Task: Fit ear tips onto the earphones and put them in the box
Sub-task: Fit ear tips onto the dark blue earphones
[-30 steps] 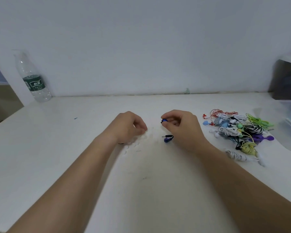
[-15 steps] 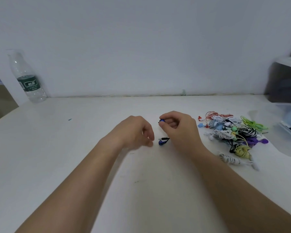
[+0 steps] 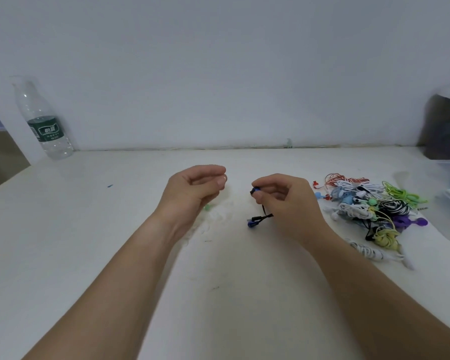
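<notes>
Right hand pinched blue earphone above tabletop; left hand fingers curled, tips together (held thing too small to tell). Tangled earphone pile lay near right hand; water bottle stood far left.

Blue earbud; zebra-striped earphones; green bottle label.

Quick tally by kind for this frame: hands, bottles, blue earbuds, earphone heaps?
Hands: 2, left hand, right hand
Bottles: 1
Blue earbuds: 2, one pinched by the right hand, one lying on the table
Earphone heaps: 1
Total: 6
</notes>
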`<state>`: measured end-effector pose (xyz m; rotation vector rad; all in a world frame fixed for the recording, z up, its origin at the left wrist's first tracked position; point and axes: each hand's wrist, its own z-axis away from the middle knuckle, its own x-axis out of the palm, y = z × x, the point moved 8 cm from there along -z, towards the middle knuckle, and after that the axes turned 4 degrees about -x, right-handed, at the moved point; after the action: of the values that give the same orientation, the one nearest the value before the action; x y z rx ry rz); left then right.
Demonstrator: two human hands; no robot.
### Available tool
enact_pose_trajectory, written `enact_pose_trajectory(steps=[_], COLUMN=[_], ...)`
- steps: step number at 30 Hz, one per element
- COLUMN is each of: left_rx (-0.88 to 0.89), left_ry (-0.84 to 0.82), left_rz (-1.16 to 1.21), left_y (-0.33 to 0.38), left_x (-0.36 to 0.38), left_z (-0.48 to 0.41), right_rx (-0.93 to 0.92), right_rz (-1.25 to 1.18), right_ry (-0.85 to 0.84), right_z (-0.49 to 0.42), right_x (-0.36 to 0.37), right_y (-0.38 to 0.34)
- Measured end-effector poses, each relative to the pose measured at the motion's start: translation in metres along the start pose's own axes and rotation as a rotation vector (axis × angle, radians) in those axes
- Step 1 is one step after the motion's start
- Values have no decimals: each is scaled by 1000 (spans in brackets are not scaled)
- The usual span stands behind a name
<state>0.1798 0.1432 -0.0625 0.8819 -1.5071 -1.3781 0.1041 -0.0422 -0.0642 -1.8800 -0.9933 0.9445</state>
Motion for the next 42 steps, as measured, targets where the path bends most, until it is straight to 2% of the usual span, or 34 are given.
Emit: enact_pose_trajectory(steps=[4,11,24,42], left_rx=[-109,-209,-226,-212], left_ry=[-19,-78,-226,-212], left_rz=[192,263,211,203], left_y=[-11,-17,-18,-15], left_x=[7,21,39,35], left_z=[-1,5,14,14], right_rx=[9,-6,-5,32], right_rz=[-63,-90,-157,-188], right_ry=[0,5,3,-17], right_z=[3,6,10,10], right_x=[1,1,3,3], right_y=[-4,-18,-23,-20])
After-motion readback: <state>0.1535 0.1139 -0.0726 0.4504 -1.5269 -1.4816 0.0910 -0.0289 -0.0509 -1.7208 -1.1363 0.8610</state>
